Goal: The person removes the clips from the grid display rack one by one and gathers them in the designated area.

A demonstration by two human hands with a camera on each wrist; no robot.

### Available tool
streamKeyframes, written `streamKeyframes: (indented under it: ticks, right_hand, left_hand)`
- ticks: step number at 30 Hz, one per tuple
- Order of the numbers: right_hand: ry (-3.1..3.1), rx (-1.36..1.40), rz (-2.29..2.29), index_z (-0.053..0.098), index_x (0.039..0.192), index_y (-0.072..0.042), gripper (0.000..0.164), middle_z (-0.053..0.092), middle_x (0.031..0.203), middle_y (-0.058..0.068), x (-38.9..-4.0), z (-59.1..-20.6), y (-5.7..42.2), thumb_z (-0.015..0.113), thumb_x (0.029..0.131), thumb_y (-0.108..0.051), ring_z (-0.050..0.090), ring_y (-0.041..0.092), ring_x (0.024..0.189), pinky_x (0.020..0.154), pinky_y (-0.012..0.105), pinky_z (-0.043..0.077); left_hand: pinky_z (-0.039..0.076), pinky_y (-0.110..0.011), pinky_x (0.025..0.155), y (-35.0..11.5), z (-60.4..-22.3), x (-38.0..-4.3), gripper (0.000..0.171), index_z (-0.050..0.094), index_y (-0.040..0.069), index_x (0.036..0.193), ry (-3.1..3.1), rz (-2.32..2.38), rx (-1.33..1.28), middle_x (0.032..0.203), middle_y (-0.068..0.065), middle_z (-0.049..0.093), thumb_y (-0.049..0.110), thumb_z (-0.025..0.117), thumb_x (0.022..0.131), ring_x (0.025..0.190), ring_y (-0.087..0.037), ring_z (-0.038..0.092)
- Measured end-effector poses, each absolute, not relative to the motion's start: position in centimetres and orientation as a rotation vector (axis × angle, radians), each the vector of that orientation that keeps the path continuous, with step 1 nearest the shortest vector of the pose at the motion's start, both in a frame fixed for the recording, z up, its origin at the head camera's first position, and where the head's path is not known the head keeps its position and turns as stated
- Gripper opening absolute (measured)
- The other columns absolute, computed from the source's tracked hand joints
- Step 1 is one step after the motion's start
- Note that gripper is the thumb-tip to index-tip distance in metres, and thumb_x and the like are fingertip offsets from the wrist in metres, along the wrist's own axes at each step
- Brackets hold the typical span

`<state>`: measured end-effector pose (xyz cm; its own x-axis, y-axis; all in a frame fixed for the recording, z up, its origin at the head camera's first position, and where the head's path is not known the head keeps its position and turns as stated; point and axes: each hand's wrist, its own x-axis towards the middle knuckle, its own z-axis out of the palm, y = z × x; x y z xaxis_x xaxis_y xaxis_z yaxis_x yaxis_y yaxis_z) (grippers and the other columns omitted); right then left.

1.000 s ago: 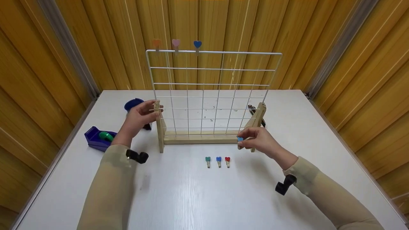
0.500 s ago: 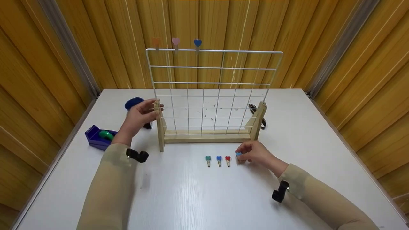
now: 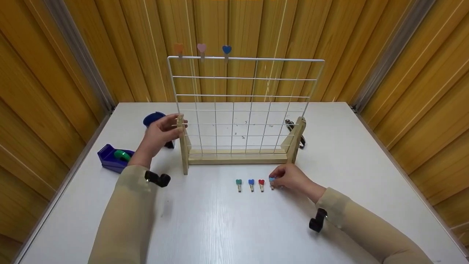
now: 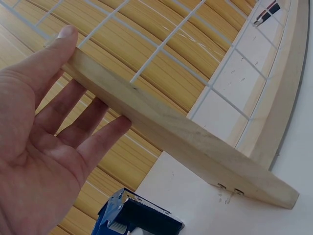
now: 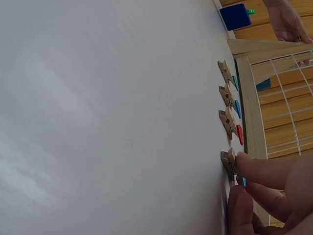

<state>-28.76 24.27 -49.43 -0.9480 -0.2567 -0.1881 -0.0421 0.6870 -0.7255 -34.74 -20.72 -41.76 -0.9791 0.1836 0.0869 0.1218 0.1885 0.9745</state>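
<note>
My left hand grips the left wooden upright of a wire grid rack, thumb on one side and fingertips on the other. With thumb and fingers, my right hand pinches a small wooden clothespin with a light blue heart; the fingers partly cover it. It is at the table surface, at the right end of a row. Beside it lie clothespins with a red heart, a blue heart and a green heart. On the rack's top wire sit orange, pink and darker blue heart clothespins.
A purple-blue tape dispenser with green tape stands at the left. Behind my left hand is a dark blue object, partly hidden. Beyond the rack's right upright lies a dark slim object. Wood-patterned walls enclose the white table.
My right hand has come down from beside the rack's base, bringing the light blue clothespin to the table right of the red one. The left hand keeps its grip on the upright.
</note>
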Motion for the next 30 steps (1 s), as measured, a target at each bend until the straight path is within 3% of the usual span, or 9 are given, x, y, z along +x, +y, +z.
streamKeyframes:
  ticks: [9,20,30]
  right_hand:
    - [2.636,-0.184,-1.15,0.071,0.117,0.0,0.034,0.068,0.093,0.008,-29.1,-46.9,24.4,0.08,0.088,-0.017,0.06,0.014,0.078,0.066,0.023,0.051]
    - [2.717,-0.397,-1.371,0.068,0.125,-0.005,0.034,0.069,0.108,0.012,-29.0,-36.8,22.9,0.074,0.095,-0.02,0.062,0.019,0.093,0.076,0.02,0.055]
    - [2.792,-0.661,-1.592,0.07,0.121,-0.006,0.029,0.07,0.106,0.001,-28.8,-27.5,20.1,0.074,0.096,-0.02,0.065,0.014,0.096,0.079,0.02,0.055]
  left_hand:
    - [0.057,-0.024,0.1,-20.7,-41.7,-34.7,0.055,0.053,0.025,0.149,2.393,1.946,0.291,0.145,-0.005,0.063,0.03,0.073,0.097,0.132,-0.02,0.061]
    - [0.057,-0.021,0.097,-20.7,-41.7,-34.7,0.055,0.055,0.024,0.147,2.385,1.966,0.327,0.143,-0.006,0.064,0.028,0.074,0.096,0.128,-0.017,0.063]
    - [0.056,-0.025,0.101,-20.7,-41.8,-34.8,0.052,0.055,0.028,0.147,2.404,1.93,0.304,0.143,-0.002,0.064,0.029,0.072,0.098,0.132,-0.02,0.061]
